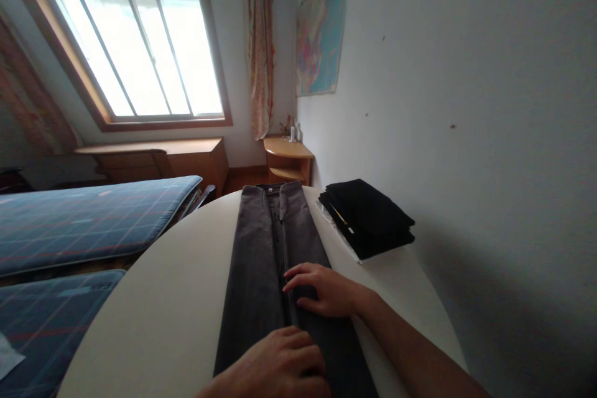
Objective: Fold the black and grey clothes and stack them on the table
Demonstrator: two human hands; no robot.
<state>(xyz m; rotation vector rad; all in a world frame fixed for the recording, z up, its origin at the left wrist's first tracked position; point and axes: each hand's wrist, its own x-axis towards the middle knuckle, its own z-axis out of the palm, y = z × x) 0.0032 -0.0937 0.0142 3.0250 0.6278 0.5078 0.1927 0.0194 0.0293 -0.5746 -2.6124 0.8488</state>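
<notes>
A dark grey jacket [252, 261] lies lengthwise on the round pale table [172, 298], its sides folded into a long strip. Its collar with a small white label is at the far end, and a front opening runs down the middle. My right hand [326, 291] rests on the jacket's right half, thumb and fingers apart, fingertips at the edge of the opening. Nearer to me, my left hand [280, 364] is curled closed on the cloth over the lower part of the opening. Its fingertips are hidden.
A stack of folded black clothes [368, 217] on clear plastic sits at the table's right, near the white wall [466, 74]. Blue plaid mattresses [93, 217] lie to the left. A corner shelf [289, 149] and a wooden desk [196, 152] stand beyond.
</notes>
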